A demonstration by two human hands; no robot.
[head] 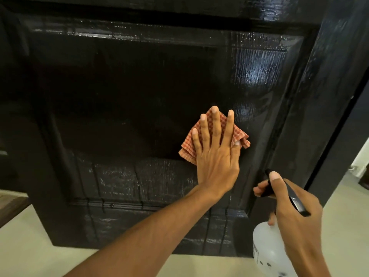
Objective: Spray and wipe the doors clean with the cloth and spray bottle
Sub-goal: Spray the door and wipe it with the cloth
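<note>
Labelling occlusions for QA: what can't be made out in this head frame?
Head view only:
Spray bottle: base cut off by the bottom edge; print too small to read.
Its black spray head: front blends into the black door, partly behind the right hand.
Checked cloth: middle hidden under the left hand.
Door's centre panel: too dark to judge wet or dirty.

Glossy black panelled wooden door (119,86): upright, surface wet and shiny, thin drip streaks running down lower rail.

Orange-and-white checked cloth (187,148): folded in loose layers, pressed flat against recessed panel near its lower right corner, under straight spread fingers of left hand (216,156).

Translucent white plastic spray bottle (265,242): black trigger head, tilted, nozzle aimed up-left at door's right stile, just off the surface. Gripped at neck by right hand (295,212), thumb on top of head.
</note>
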